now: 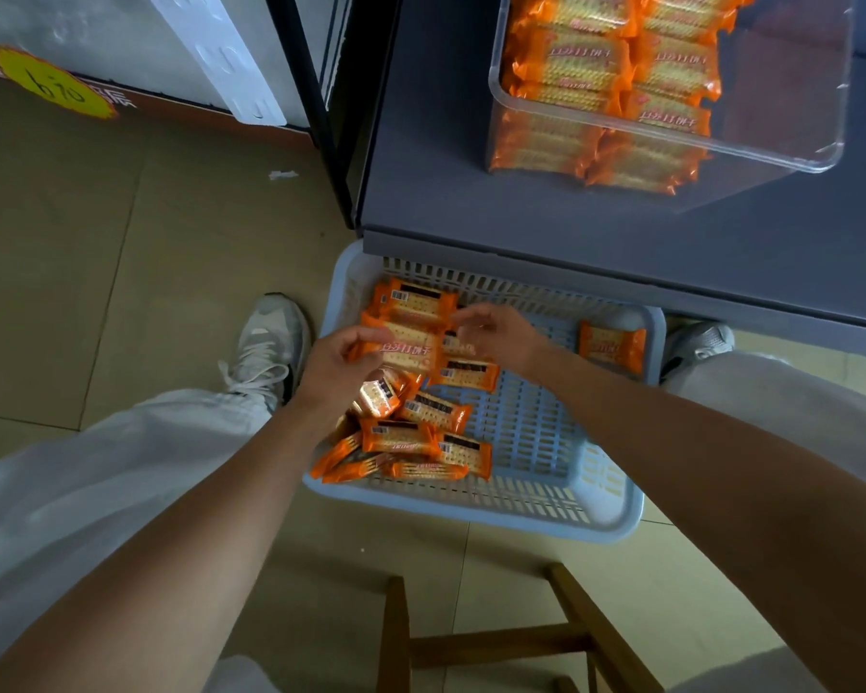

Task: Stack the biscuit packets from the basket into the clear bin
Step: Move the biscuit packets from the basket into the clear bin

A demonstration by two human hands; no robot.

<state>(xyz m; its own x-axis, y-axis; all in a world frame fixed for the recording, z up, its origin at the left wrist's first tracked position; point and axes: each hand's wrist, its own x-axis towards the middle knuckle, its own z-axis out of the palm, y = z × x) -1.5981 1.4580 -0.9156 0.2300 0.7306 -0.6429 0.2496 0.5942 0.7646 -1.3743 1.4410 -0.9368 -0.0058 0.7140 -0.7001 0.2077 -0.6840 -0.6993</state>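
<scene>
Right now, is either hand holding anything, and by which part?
The left hand grips a packet by its left end. Whether the right hand has a grip on the other end cannot be told.

Single head-worn wide-angle view, from above, steeply downward and slightly forward, close over the basket (pixel 521 510).

The tiled floor (pixel 121 242) carries the basket (pixel 616 522), which sits directly under the left hand (pixel 336 365) and right hand (pixel 501 332). One shoe (pixel 266 342) stands just left of the left hand, and another shoe (pixel 696 342) stands to the right of the right hand. A paper scrap (pixel 282 175) lies well beyond the left hand. A wooden stool (pixel 501 637) stands nearer the person than both hands. Beyond the hands, a grey shelf (pixel 521 207) bears the bin (pixel 791 82).
</scene>
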